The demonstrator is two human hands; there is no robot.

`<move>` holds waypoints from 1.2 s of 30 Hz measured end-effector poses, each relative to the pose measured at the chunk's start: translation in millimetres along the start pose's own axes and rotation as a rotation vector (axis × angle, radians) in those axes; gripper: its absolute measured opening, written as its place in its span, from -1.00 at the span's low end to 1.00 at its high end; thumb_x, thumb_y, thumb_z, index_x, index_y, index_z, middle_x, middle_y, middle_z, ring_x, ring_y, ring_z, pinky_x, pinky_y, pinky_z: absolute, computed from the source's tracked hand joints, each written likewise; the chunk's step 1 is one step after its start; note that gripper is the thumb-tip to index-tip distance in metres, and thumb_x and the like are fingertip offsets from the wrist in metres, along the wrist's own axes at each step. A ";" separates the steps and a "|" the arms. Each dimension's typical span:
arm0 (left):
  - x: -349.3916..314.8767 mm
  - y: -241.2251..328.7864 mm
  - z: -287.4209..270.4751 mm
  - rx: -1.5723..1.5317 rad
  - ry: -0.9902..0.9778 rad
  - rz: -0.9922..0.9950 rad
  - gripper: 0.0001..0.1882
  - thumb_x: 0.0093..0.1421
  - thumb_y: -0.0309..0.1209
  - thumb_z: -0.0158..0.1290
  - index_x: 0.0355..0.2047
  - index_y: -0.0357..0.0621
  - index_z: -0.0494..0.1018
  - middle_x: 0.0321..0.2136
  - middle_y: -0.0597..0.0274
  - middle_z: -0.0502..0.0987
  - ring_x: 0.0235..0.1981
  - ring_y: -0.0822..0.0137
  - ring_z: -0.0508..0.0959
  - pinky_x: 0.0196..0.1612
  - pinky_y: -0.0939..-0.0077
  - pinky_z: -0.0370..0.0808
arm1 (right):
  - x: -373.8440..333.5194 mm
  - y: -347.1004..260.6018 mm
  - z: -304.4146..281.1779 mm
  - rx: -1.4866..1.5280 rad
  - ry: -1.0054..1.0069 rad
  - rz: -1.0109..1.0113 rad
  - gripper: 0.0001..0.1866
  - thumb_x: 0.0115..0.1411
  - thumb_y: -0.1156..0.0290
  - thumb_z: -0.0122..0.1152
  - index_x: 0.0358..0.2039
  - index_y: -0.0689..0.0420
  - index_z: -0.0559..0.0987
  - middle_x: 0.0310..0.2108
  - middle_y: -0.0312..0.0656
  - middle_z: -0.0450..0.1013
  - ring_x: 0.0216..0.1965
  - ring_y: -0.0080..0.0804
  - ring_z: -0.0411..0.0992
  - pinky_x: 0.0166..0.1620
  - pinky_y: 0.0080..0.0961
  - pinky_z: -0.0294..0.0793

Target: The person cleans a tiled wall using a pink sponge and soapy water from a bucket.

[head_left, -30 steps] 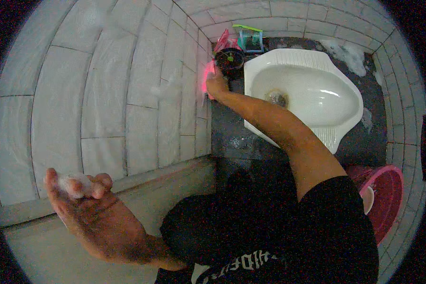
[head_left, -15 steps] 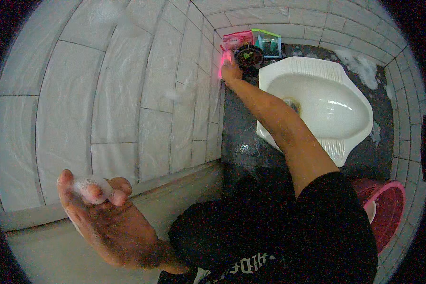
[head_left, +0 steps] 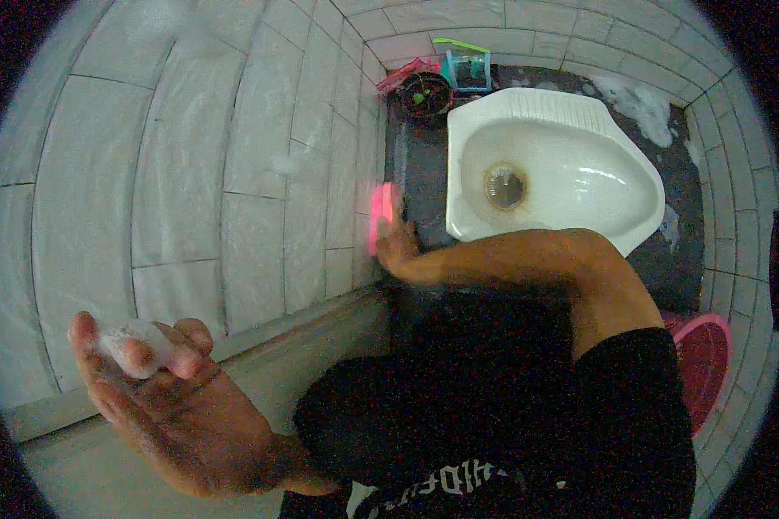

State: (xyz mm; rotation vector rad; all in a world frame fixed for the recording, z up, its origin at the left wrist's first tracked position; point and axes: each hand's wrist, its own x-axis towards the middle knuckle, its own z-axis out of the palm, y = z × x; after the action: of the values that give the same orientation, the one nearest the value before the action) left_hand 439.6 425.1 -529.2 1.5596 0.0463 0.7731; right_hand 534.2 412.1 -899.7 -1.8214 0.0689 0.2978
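Note:
My right hand [head_left: 398,246] is closed on a bright pink scrubber [head_left: 382,212]. It presses the scrubber to the foot of the left tiled wall [head_left: 260,156], just above the dark floor. Whether the scrubber has bristles or is a sponge cannot be made out. My left hand [head_left: 169,406] is palm up at the lower left, its fingers apart and partly curled. White foam [head_left: 134,346] clings to those fingertips, and no tool shows in that hand. Streaks and patches of suds cover the wall tiles.
A white squat toilet [head_left: 571,164] is set in the dark floor [head_left: 424,156]. At the far left corner are a dark plant pot [head_left: 426,97], a pink packet [head_left: 409,73] and a blue-edged pouch [head_left: 469,71]. Foam [head_left: 640,108] lies at the back right. A pink tub [head_left: 705,368] stands at the right.
My right hand has drawn the pink scrubber back along the wall's foot, from beside the plant pot toward me. The left hand has stayed palm up with its foam; the view has shifted a little.

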 end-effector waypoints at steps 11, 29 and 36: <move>10.3 -2.2 7.5 0.115 0.143 0.117 -0.45 0.36 -0.18 -0.21 0.23 -0.27 0.07 -0.29 0.33 0.36 -0.44 0.43 0.32 -0.24 0.41 0.27 | 173.8 -12.8 18.1 -0.035 0.058 0.216 -0.25 0.21 0.19 -0.09 0.36 -0.22 -0.13 -0.11 0.18 0.43 -0.22 0.05 0.50 -0.14 -0.15 0.52; 25.1 -9.3 -4.7 0.192 0.146 0.049 -0.46 0.30 -0.23 -0.17 0.23 -0.22 0.15 -0.14 0.17 0.30 -0.24 0.34 0.35 -0.01 0.39 0.32 | 101.8 -87.7 -47.7 0.312 -0.068 0.061 -0.25 0.21 0.35 -0.06 0.36 -0.24 -0.11 -0.19 0.17 0.44 -0.21 0.08 0.46 -0.13 -0.03 0.45; 33.7 -13.4 -1.1 0.163 0.103 0.049 -0.46 0.31 -0.23 -0.17 0.23 -0.22 0.15 -0.14 0.16 0.31 -0.22 0.34 0.36 -0.01 0.40 0.32 | 46.7 -142.7 -50.0 0.062 -0.010 -0.324 -0.30 0.27 0.28 -0.11 0.35 0.08 -0.12 0.09 0.30 0.18 0.10 0.20 0.22 0.15 -0.04 0.21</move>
State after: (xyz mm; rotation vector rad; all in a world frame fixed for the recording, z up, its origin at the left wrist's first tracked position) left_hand 470.4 444.0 -526.5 1.6793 0.1505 0.9060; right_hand 616.5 408.0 -764.5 -1.7371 -0.2200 0.0749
